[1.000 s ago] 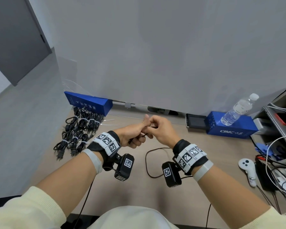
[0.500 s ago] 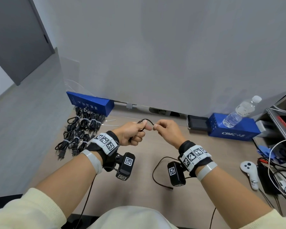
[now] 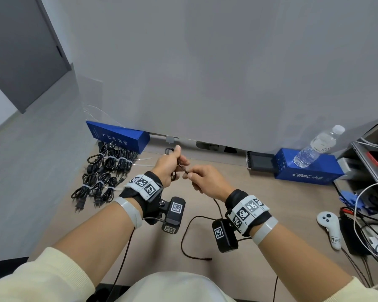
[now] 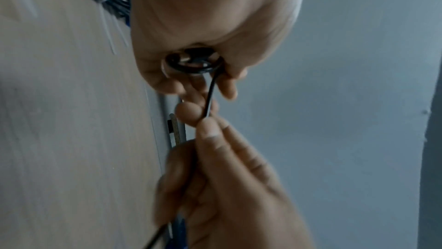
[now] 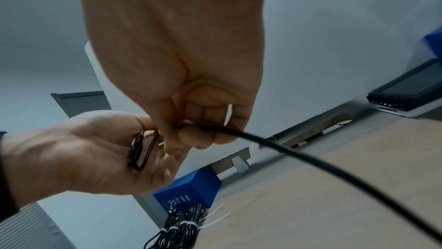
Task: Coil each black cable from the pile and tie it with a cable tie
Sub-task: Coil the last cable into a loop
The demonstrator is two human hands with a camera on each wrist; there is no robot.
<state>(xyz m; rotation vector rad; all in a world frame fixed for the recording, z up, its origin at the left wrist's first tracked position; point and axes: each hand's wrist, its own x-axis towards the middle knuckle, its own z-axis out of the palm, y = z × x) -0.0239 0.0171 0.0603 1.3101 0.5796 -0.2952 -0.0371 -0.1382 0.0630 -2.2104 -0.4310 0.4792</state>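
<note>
My left hand (image 3: 172, 164) is raised over the desk and grips a small coil of the black cable (image 4: 193, 64), whose loops stick out above and below the fist. My right hand (image 3: 196, 177) pinches the same cable (image 5: 275, 145) just beside the left fingers. From there the cable's loose tail (image 3: 188, 234) drops to the desk and curls between my wrists. Several coiled, tied cables (image 3: 105, 173) lie at the left, by loose white cable ties (image 3: 143, 159).
A blue box (image 3: 118, 138) stands against the wall behind the tied cables. Another blue box (image 3: 306, 168) carries a water bottle (image 3: 316, 147) at the right. A white controller (image 3: 330, 227) and tangled wires (image 3: 371, 225) fill the right edge.
My hands came apart half a second ago with a loop between them, then closed again. The left hand rose and now holds more loops. The tail on the desk has grown shorter.
</note>
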